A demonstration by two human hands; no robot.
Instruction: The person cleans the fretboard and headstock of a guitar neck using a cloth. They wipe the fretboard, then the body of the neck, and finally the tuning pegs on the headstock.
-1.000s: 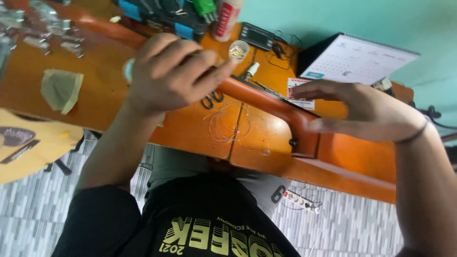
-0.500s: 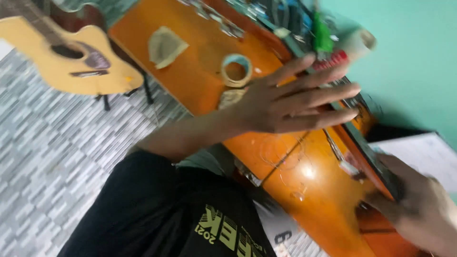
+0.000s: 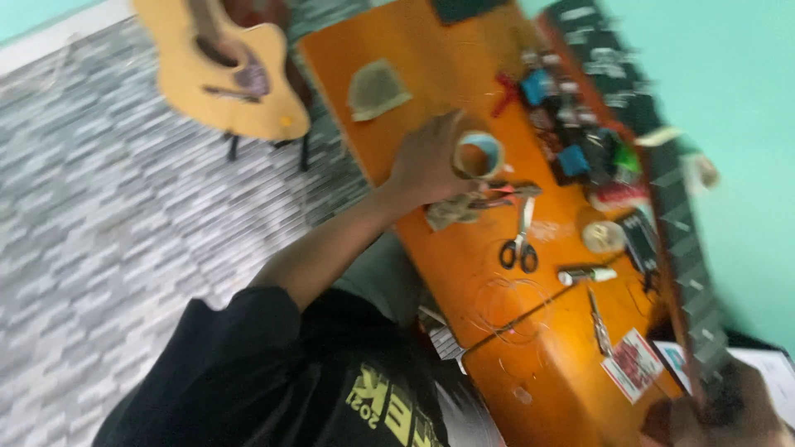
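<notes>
Head view: blurred right hand (image 3: 719, 414), cut off at corner.

A small red-and-white printed packet (image 3: 633, 364) lies flat near the orange table's (image 3: 431, 58) lower corner, and a white sheet (image 3: 766, 372) shows just beyond it.

left hand (image 3: 426, 161) gripping tape roll (image 3: 479, 155) — orange table (image 3: 431, 66)

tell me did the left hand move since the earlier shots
Yes. The left hand was spread flat over the orange table nearer the body; now it has reached out to the tape roll farther along it.
</notes>
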